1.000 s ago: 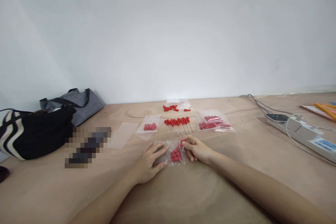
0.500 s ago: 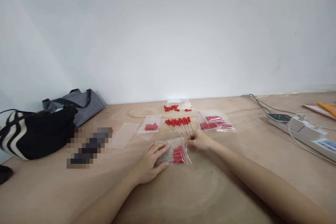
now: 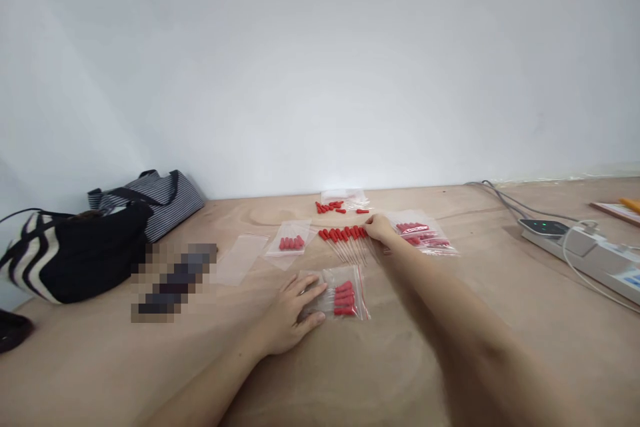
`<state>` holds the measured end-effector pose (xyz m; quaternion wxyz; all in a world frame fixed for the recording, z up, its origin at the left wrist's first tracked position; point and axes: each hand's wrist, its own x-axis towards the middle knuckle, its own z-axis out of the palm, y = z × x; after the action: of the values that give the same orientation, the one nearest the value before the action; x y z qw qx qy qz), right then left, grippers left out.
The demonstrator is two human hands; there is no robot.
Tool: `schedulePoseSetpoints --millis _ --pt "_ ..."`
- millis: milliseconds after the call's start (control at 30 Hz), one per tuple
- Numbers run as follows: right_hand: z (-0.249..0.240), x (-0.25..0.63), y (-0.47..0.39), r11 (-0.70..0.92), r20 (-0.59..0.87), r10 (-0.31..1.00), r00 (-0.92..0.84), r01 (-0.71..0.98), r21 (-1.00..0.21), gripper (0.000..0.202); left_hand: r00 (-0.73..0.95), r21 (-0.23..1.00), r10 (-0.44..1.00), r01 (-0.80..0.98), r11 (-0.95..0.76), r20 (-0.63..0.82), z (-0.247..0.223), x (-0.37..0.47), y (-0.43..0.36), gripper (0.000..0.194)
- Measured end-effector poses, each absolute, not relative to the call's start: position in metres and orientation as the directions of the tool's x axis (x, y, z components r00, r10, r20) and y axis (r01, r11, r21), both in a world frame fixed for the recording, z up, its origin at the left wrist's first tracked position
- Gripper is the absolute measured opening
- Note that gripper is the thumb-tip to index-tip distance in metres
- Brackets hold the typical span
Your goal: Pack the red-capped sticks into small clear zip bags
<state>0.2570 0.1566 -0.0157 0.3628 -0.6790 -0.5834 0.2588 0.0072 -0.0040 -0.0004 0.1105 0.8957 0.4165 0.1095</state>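
Toward the left edge of the pale wooden table (image 3: 450,360) lie a black-and-white striped cloth bag (image 3: 65,257) and a grey pinstriped bag (image 3: 150,195), with an empty clear plastic sleeve (image 3: 239,257) further in. The left hand (image 3: 293,310) lies flat with fingers spread, pressing the left end of a small clear zip bag of red-capped sticks (image 3: 343,293) near the front middle. The right hand (image 3: 380,228), which a second ago pinched at that bag's mouth, has left it and stretched toward the back, fingers now curled on the right end of the loose row of red-capped sticks (image 3: 345,238); whether it grips one is unclear. Filled clear bags (image 3: 423,232) sit just right, a white power strip (image 3: 585,250) toward the right edge.
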Motion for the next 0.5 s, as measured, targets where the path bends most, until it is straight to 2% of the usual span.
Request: schedulePoseSetpoints --millis 133,300,400,500 --pt "-0.007 0.271 0.141 -0.027 0.099 0.970 0.223 0.503 -0.864 0.004 0.630 0.284 0.768 0.720 -0.634 0.116 0.000 0.007 -0.004 0.044" --pt "-0.004 0.283 0.096 0.048 0.136 0.959 0.250 0.331 -0.943 0.021 0.641 0.265 0.759 0.716 -0.645 0.115 0.002 0.007 -0.004 0.044" --pt "-0.013 0.278 0.066 0.156 0.171 0.953 0.249 0.079 -0.985 0.023 0.644 0.255 0.755 0.715 -0.651 0.120 0.001 0.006 -0.003 0.044" --pt "-0.024 0.267 0.048 0.163 0.125 0.952 0.281 -0.115 -0.980 0.028 0.644 0.250 0.755 0.716 -0.652 0.126 -0.001 0.006 -0.002 0.045"
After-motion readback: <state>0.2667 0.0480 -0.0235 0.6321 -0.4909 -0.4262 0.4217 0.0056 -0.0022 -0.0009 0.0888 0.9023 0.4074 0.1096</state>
